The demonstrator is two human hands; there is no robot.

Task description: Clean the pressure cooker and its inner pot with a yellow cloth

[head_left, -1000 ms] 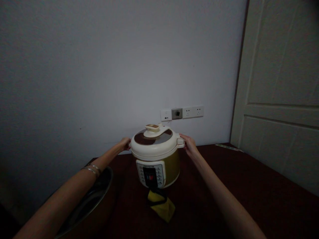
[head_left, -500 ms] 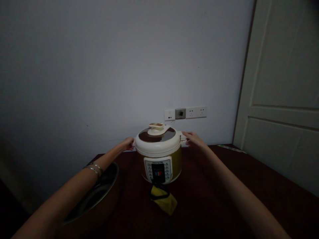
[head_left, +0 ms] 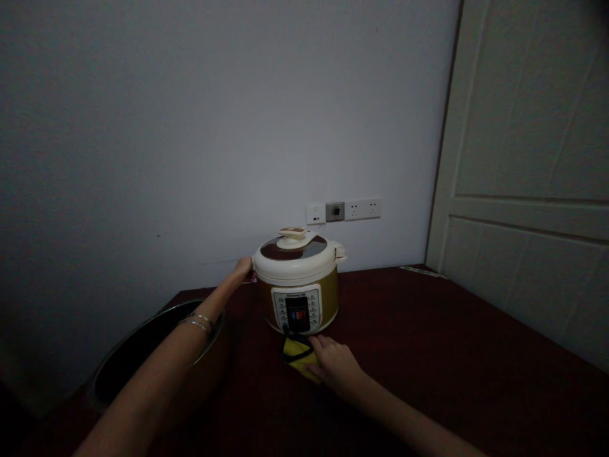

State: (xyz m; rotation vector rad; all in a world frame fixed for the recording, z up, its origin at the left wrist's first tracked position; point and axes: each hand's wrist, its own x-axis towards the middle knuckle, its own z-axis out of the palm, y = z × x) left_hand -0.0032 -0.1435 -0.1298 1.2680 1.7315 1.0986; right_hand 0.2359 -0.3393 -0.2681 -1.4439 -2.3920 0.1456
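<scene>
A white and gold electric pressure cooker stands upright on the dark red table, its lid on and its control panel facing me. My left hand is closed around the handle on the cooker's left side; the fingertips are partly hidden. Just in front of the panel lies a yellow cloth with black edging. My right hand grips the cloth's right part, thumb on the near side and fingers over the top. The cooker's right handle has no hand on it.
Under my left forearm sits a large, deep pot with a metal rim. Sockets and switches are on the wall behind the cooker. A pale door stands at the right, and a flat strip lies near the table's back edge.
My right hand has let go of the cooker's right handle, come down toward me and taken hold of the yellow cloth. My left hand stays at the left handle. The view has shifted slightly.
</scene>
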